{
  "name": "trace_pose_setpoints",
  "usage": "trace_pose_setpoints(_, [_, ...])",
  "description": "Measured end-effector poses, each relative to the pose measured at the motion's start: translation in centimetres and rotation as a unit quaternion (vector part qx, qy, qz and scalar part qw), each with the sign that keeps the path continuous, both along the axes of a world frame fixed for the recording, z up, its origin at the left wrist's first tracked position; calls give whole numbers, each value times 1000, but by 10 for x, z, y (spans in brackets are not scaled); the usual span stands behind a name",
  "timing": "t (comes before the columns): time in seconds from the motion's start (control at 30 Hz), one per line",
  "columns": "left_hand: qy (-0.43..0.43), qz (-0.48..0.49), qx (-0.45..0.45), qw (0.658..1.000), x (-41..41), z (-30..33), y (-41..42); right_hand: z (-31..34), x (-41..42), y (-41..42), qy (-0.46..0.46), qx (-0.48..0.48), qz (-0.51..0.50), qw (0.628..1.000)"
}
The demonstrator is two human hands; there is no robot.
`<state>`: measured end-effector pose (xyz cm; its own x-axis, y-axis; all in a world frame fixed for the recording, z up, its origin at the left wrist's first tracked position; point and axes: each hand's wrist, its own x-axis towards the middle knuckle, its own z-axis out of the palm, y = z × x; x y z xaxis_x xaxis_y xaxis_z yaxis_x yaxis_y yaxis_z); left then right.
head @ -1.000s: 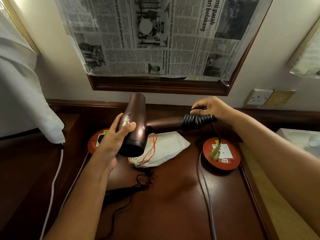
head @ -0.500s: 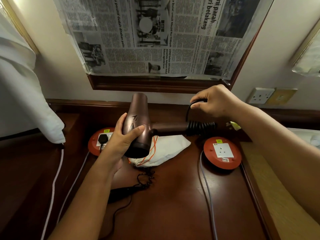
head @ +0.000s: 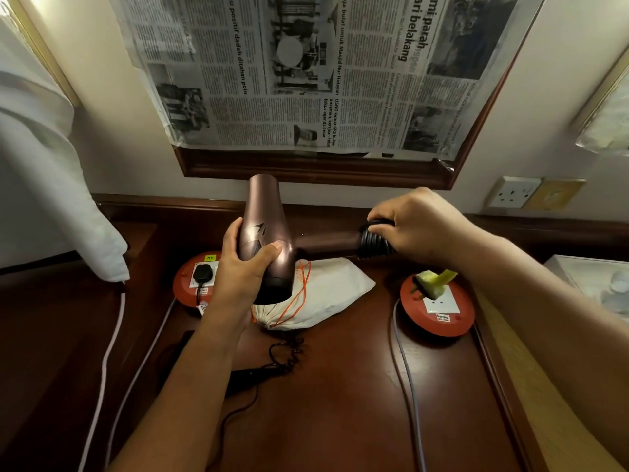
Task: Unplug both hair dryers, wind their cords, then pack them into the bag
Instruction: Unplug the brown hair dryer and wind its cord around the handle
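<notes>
My right hand (head: 417, 226) has dropped onto the coiled cord (head: 372, 241), gripping it at the handle's end; left hand (head: 245, 267) grasps the hair dryer (head: 265, 212) barrel, handle pointing right

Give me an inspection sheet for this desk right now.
Surface: dark wooden desk.
Job's things: brown hair dryer held above the desk; white drawstring bag lying under it; second, black dryer on the desk.
Clutter: nothing seen.
Hands: left hand grips the barrel; right hand holds the cord coils on the handle.
Cables: black plug in the left red socket; yellow-tagged plug dangles above the right red socket.
Surroundings: newspaper over a framed mirror; wall socket.
</notes>
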<state>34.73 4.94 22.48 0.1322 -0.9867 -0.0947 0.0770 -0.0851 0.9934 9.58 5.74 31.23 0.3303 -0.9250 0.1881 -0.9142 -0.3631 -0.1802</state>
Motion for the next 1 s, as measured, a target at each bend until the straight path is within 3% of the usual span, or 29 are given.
trace_pose_setpoints(0.13, [7,31,-9,999,-3,-6,0,-20,8,14,-41,-7,-26,999])
trace_pose_setpoints(0.33, [15,70,-27,997,-9,-9,3,-63,27,43,-201,-62,-89,974])
trace_pose_setpoints(0.53, [39,83,-30,995,-16,-8,3,-90,44,59,-374,-3,-143,916])
trace_pose_setpoints(0.8, [45,71,-27,996,-17,-3,5,-110,52,67,-455,-9,-165,875])
trace_pose_setpoints(1.0, [82,62,-2,995,-17,3,6,-115,53,72,-547,99,-179,811])
